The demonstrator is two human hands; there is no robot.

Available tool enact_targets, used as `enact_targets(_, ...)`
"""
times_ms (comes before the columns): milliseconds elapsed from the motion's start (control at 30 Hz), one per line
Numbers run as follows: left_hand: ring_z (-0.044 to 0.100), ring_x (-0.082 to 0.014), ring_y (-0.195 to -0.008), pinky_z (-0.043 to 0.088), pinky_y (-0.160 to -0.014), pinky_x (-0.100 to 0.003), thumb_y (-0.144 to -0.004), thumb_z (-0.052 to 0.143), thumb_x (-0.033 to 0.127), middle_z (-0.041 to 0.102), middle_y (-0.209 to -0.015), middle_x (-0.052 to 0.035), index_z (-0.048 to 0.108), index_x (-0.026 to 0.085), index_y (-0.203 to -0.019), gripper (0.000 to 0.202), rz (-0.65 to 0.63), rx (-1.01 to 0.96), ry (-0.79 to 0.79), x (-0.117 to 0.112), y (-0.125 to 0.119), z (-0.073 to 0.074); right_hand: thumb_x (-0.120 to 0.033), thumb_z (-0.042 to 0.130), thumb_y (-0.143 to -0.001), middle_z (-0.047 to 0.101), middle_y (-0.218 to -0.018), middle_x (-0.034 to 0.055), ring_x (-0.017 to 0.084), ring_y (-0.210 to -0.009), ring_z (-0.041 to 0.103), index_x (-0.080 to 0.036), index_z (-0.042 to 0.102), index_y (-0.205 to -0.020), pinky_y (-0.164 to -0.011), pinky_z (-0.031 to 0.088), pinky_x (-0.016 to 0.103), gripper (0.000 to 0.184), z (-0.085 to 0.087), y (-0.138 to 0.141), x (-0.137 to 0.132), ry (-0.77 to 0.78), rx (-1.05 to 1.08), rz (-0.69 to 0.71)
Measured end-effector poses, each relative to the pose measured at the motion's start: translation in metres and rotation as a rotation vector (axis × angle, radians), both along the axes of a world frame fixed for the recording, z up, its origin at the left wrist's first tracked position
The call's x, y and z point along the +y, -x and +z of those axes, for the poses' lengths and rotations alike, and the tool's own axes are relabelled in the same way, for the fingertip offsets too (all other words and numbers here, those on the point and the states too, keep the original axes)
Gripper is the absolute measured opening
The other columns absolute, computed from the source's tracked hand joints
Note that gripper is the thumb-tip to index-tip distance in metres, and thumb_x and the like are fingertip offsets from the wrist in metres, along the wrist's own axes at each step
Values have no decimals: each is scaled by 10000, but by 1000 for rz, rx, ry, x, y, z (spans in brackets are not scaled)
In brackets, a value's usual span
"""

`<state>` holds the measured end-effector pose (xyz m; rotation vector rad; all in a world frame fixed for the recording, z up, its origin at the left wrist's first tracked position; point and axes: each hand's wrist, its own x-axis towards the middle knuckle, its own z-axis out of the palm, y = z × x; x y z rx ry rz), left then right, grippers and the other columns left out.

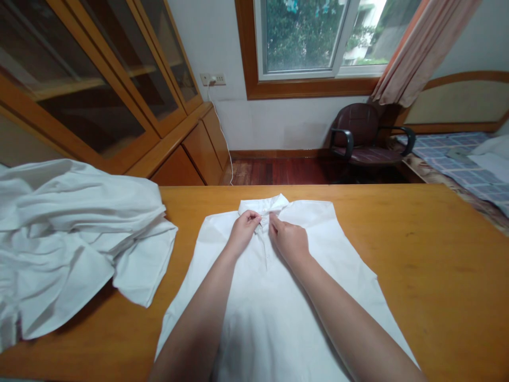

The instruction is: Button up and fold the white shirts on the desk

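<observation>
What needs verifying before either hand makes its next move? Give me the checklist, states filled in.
1. Shirt spread out on the table: ok.
2. Left hand and right hand at the front opening, just below the collar: ok.
3. Buttons near the fingertips done up: cannot tell, too small and partly covered.
4. Front lying smooth: not ok, soft folds show low down between the forearms.
5. White cloth heap apart from the shirt: ok, bare wood shows between them.
6. Bottom hem straight: cannot tell, out of frame.
</observation>
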<state>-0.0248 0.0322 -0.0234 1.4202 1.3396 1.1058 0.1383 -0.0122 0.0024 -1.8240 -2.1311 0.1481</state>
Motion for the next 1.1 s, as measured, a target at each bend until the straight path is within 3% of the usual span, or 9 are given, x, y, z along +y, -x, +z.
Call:
enact_targets(133,600,-148,-728,459,-684,-249,-784,645,353,635,-760,4,604,181,-830,183,-26,-27,10,-2,-1,3,-370,496,-972,755,-895,61,210,-720,679,-306,633,-1271,-639,427,268,335,-2,-3,6,8,101,-20)
enact_targets(300,605,-133,-744,461,-660,-226,-785,661,352,621,-809,3,573,181,-1019,303,-77,-135,22,-5,-2,5,-311,541,-946,730,-987,50,194,-815,668,-255,602,-1255,-666,444,260,321,-3,-3,8,-36,286,-16)
enact_targets(433,580,-113,-694,433,-622,-209,-789,667,359,602,-797,16,533,192,-1092,372,-91,-162,18,-5,-1,3,-271,550,-932,708,-912,24,168,-795,643,-227,663,-1017,-702,449,254,149,-4,-1,8,-35,392,43)
enact_targets(533,563,-107,-660,422,-604,-205,-779,678,362,603,-784,23,522,201,-1045,348,-80,-172,34,-4,0,3,-266,569,-925,697,-877,26,163,-791,632,-219,685,-883,-727,450,252,132,-7,-1,10,-62,431,97)
enact_targets(800,561,-113,-662,429,-608,-209,-743,698,363,608,-770,17,509,201,-877,283,-61,-182,33,-6,-1,6,-281,646,-874,706,-857,32,172,-773,631,-200,709,-895,-740,471,269,105,-19,-1,16,-58,625,95)
enact_targets(1100,552,-111,-661,429,-603,-212,-747,710,370,600,-766,9,576,185,-912,281,-92,-181,31,-8,0,11,-307,658,-829,714,-792,24,159,-700,619,-182,708,-831,-680,463,256,135,-24,2,20,25,843,76)
